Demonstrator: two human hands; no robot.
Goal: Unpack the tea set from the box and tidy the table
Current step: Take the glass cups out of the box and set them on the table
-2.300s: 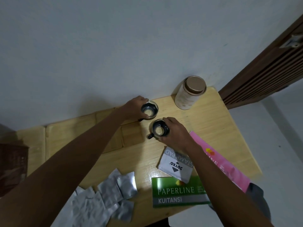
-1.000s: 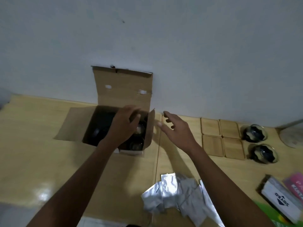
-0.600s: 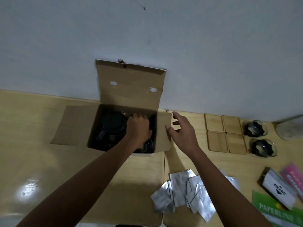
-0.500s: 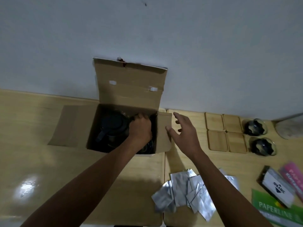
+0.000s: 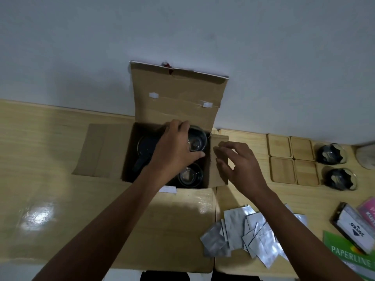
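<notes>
An open cardboard box [image 5: 176,102] stands against the wall on the wooden table [image 5: 50,179]. My left hand [image 5: 174,149] reaches into it and grips a glass cup [image 5: 196,140] at the box's far right corner. A second glass cup [image 5: 189,176] sits below it in the box, and a dark teapot [image 5: 146,149] lies at the box's left, partly hidden by my hand. My right hand [image 5: 239,165] hovers with relaxed fingers at the box's right flap [image 5: 218,175]. Two glass cups [image 5: 329,154] [image 5: 339,179] stand to the right beside several square wooden coasters [image 5: 292,160].
Several silver foil sachets [image 5: 249,230] lie in a heap at the front. At the right edge lie a stamp pad box [image 5: 353,230], a green Paperline booklet [image 5: 349,258] and a pink booklet [image 5: 368,211]. A pale jar [image 5: 367,157] stands at the far right.
I turned from the two placed cups to the box. My left hand went in and closed round a glass cup, now raised to the box's rim. My right hand stays by the flap.
</notes>
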